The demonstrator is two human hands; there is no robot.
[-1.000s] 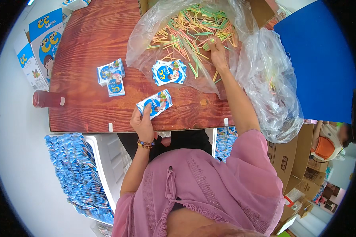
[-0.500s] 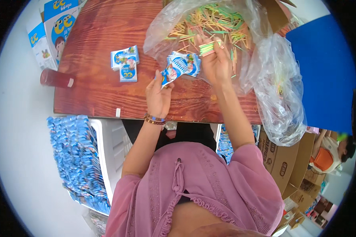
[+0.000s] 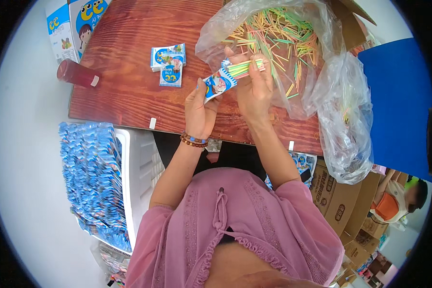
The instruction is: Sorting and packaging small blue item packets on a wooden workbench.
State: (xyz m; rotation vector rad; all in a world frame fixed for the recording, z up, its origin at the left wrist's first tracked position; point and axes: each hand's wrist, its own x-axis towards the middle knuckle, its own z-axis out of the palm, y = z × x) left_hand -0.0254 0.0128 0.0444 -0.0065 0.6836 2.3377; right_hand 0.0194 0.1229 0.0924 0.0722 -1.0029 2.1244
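Note:
My left hand (image 3: 200, 113) is closed on the lower end of a small blue-and-white packet (image 3: 220, 85), tilted up to the right. In my right hand (image 3: 255, 93) is a bundle of thin green, yellow and pink sticks (image 3: 244, 69). The bundle's left end meets the packet's upper end; whether the tips are inside, I cannot tell. Part of another blue-and-white wrapper shows behind the bundle. Just beyond my right hand, many loose coloured sticks (image 3: 300, 33) lie on a clear plastic bag (image 3: 345, 115). A few similar packets (image 3: 171, 76) lie overlapping to the left.
The reddish wooden table (image 3: 129, 45) bears a dark pink cylinder (image 3: 77, 73) at its left edge. Printed boxes (image 3: 62, 33) stand behind it. A white crate (image 3: 128, 187) with rows of blue packets (image 3: 91, 177) sits lower left. Cardboard boxes (image 3: 343, 204) and another person (image 3: 393, 201) are at right.
My right hand has brought the stick bundle left and down to the packet's upper end. The packet has lifted away from the wrappers beside it. The whole view has shifted slightly.

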